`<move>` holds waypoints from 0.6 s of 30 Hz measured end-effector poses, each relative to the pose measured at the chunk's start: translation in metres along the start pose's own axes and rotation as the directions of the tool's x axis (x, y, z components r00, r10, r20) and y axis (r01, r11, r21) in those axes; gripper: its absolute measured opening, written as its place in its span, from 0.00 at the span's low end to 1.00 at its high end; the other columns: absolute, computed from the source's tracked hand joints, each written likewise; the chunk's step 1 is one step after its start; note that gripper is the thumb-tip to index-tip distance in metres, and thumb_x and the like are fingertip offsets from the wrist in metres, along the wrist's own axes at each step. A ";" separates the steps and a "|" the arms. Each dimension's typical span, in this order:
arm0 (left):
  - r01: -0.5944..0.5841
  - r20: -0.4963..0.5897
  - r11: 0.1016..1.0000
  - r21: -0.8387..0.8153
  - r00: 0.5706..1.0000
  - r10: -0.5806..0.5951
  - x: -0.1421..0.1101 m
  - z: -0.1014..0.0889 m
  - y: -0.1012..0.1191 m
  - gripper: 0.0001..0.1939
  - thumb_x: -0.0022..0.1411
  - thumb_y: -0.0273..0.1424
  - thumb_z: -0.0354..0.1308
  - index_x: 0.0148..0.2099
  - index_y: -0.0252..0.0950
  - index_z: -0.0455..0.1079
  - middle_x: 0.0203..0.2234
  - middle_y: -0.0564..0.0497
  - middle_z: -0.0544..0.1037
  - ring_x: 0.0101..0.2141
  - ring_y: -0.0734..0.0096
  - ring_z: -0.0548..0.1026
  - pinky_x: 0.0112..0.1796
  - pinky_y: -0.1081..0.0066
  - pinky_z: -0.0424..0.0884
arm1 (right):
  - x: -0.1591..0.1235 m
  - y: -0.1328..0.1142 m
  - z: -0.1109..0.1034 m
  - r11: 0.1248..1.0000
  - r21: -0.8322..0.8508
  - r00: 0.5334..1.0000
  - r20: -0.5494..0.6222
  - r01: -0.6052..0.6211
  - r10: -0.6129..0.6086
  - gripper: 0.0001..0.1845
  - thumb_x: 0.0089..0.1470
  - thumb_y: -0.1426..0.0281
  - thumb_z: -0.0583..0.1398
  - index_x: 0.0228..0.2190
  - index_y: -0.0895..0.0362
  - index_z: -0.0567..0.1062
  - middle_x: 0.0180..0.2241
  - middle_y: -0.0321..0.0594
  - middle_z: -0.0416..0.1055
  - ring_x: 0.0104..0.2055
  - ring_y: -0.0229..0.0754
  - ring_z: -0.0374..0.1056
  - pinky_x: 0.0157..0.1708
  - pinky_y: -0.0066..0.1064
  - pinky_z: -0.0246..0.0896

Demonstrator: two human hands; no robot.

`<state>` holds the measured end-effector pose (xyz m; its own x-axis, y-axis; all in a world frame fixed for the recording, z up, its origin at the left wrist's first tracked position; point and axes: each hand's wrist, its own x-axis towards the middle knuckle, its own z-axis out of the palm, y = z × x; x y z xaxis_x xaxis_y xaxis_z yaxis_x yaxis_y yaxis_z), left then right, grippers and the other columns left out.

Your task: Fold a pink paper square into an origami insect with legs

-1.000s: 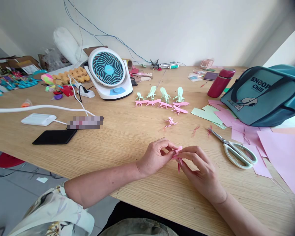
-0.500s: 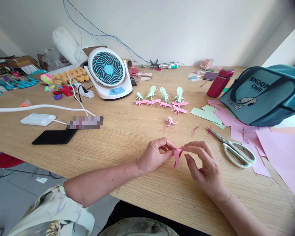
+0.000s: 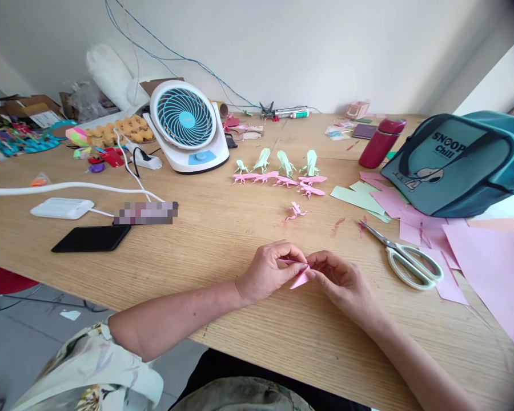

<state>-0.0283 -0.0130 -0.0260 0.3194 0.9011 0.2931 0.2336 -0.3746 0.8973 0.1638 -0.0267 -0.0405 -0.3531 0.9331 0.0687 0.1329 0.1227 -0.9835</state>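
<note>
Between my two hands is a small piece of folded pink paper (image 3: 300,279), held above the front part of the table. My left hand (image 3: 274,269) pinches it from the left with thumb and fingers closed. From the right, my right hand (image 3: 340,282) pinches its edge between thumb and forefinger. The fingers hide part of the folds. Beyond my hands sits a small pink origami figure (image 3: 297,211). Farther back stand a row of pink origami figures (image 3: 263,177) and several light green origami figures (image 3: 285,164).
White-handled scissors (image 3: 405,257) lie right of my hands, beside pink paper sheets (image 3: 492,268) and green paper strips (image 3: 360,200). A teal bag (image 3: 441,160) and red flask (image 3: 382,142) stand behind. To the left are a fan (image 3: 188,125), a black phone (image 3: 91,238) and a white cable (image 3: 68,187).
My right hand has closed from loosely spread fingers into a pinch on the folded paper. The paper has turned, its point now slanting down to the left. My left hand stays nearly in place.
</note>
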 end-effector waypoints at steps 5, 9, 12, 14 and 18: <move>-0.015 -0.036 1.000 0.011 0.999 0.015 0.001 0.001 -0.002 0.02 0.58 0.24 0.65 0.33 0.33 0.75 0.29 0.52 0.77 0.32 0.75 0.75 0.35 0.76 0.70 | 0.001 0.005 0.002 0.999 0.027 1.000 0.009 -0.017 0.017 0.12 0.55 0.61 0.66 0.39 0.54 0.76 0.37 0.39 0.76 0.38 0.42 0.71 0.40 0.33 0.66; 0.003 -0.033 1.000 0.024 0.999 -0.002 0.001 0.000 -0.004 0.04 0.58 0.26 0.66 0.31 0.33 0.74 0.28 0.52 0.75 0.32 0.75 0.74 0.33 0.77 0.68 | 0.001 0.008 0.002 1.000 0.024 1.000 -0.009 -0.015 0.015 0.11 0.55 0.61 0.67 0.36 0.54 0.77 0.33 0.38 0.76 0.34 0.41 0.70 0.37 0.32 0.66; -0.004 -0.005 1.000 0.013 1.000 0.004 0.001 0.000 -0.004 0.04 0.60 0.27 0.65 0.31 0.33 0.75 0.29 0.51 0.76 0.32 0.75 0.74 0.33 0.77 0.69 | 0.001 0.008 0.001 1.000 0.004 1.000 -0.019 -0.017 0.017 0.11 0.55 0.60 0.66 0.35 0.54 0.76 0.32 0.38 0.75 0.34 0.42 0.70 0.36 0.32 0.65; -0.025 0.007 1.000 0.007 1.000 0.025 0.001 -0.001 -0.003 0.04 0.60 0.26 0.64 0.32 0.33 0.75 0.29 0.51 0.76 0.32 0.74 0.74 0.33 0.77 0.69 | 0.001 0.008 0.002 1.000 0.009 1.000 -0.027 0.000 0.000 0.11 0.56 0.60 0.65 0.34 0.54 0.76 0.31 0.38 0.75 0.34 0.41 0.69 0.35 0.31 0.64; -0.054 0.041 0.999 -0.004 0.998 0.054 0.002 -0.004 0.000 0.06 0.63 0.28 0.61 0.33 0.32 0.76 0.30 0.49 0.77 0.33 0.74 0.75 0.34 0.76 0.70 | 0.000 0.004 0.001 0.998 -0.014 0.997 -0.059 0.057 -0.058 0.10 0.59 0.60 0.63 0.32 0.54 0.76 0.29 0.36 0.73 0.32 0.39 0.67 0.33 0.29 0.61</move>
<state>-0.0315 -0.0105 -0.0245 0.3693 0.8697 0.3275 0.2123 -0.4221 0.8813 0.1628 -0.0265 -0.0442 -0.3047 0.9428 0.1355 0.1258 0.1809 -0.9754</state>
